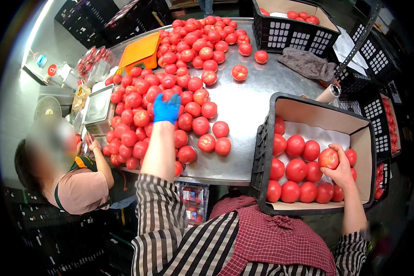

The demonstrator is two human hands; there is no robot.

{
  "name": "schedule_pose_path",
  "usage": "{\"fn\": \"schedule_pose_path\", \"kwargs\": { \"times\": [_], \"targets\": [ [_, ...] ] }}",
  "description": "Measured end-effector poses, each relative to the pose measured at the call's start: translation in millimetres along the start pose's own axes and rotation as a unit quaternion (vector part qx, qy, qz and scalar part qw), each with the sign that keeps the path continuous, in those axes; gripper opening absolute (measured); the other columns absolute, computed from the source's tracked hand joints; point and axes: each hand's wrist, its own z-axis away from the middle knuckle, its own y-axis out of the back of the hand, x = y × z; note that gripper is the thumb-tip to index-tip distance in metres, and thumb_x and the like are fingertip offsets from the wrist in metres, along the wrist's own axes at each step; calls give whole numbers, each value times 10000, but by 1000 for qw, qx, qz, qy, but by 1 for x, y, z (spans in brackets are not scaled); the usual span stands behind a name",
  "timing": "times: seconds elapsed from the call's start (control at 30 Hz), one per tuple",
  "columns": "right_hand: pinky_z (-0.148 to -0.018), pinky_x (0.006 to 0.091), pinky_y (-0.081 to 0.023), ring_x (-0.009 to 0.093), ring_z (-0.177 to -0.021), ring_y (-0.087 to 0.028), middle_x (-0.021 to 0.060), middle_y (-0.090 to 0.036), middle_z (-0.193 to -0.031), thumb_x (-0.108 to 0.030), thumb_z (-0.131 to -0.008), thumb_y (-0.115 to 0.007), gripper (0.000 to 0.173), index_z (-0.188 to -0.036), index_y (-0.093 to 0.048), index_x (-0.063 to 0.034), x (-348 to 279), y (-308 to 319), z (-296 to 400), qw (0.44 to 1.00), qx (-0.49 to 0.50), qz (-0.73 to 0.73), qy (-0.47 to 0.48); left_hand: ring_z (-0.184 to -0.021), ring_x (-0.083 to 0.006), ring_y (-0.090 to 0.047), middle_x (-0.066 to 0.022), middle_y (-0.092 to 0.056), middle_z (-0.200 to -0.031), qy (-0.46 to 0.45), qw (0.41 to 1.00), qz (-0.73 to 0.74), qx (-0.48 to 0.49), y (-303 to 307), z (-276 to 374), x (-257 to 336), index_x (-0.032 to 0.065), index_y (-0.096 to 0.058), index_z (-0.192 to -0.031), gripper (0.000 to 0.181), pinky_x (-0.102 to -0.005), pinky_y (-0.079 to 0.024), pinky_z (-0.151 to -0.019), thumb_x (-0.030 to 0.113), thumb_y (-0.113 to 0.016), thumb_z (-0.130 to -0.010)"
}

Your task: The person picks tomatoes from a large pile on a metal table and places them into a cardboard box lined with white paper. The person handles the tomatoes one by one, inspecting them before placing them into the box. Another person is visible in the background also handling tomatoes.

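Note:
A tomato (328, 158) is in my bare right hand (340, 169), held over the paper-lined black plastic crate (322, 100) at the right. Rows of tomatoes (296, 170) lie inside that crate on white and brown paper. In its blue glove, my left hand (167, 107) reaches onto the big heap of tomatoes (141, 118) on the metal table (239, 103). Its fingers are over a tomato in the heap; whether they grip it is unclear. A few loose tomatoes (220, 129) sit beside the heap, right of my left hand.
An orange tray scale (139, 51) and a second scale (98, 105) stand left of the heap. A co-worker (79, 186) handles a package at the left. At the back right are another crate (293, 36) and a grey cloth (307, 64). A cylindrical container (328, 93) stands behind my crate.

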Motion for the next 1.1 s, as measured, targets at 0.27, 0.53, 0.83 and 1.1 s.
{"fn": "schedule_pose_path", "kwargs": {
  "times": [0.27,0.53,0.83,1.1],
  "targets": [
    [-1016,389,-471,269,-1172,-564,132,-564,-1243,-156,-628,-831,748,-1301,-517,-67,-5,0,1,999,-38,25,26,-1046,-249,-625,-117,-643,-1176,215,871,-98,-430,-56,224,-195,64,-521,-1354,387,-392,-522,-937,217,-548,-999],
    [-1035,370,-464,259,-1192,-567,129,-549,-1276,-164,-655,-854,802,-1355,-477,-60,-14,0,6,991,-47,-28,121,-1252,-158,-502,-60,-485,-1392,165,876,-336,-305,-65,338,-289,70,-446,-1434,560,-329,-409,-1060,263,-657,-953],
    [-1010,376,-481,260,-1192,-567,123,-529,-1311,-197,-670,-910,850,-1392,-476,-86,-16,3,13,962,-80,-181,186,-1216,-232,-588,-87,-554,-1375,314,803,-370,-346,-64,328,-292,86,-441,-1460,520,-387,-525,-938,318,-570,-1012],
    [-992,396,-494,304,-1163,-594,148,-547,-1289,-292,-664,-904,848,-1374,-495,-77,-21,3,13,962,-70,-164,209,-1235,-251,-589,-100,-540,-1393,292,810,-359,-360,-58,320,-293,60,-450,-1453,482,-382,-559,-932,274,-544,-1031]
  ]
}}
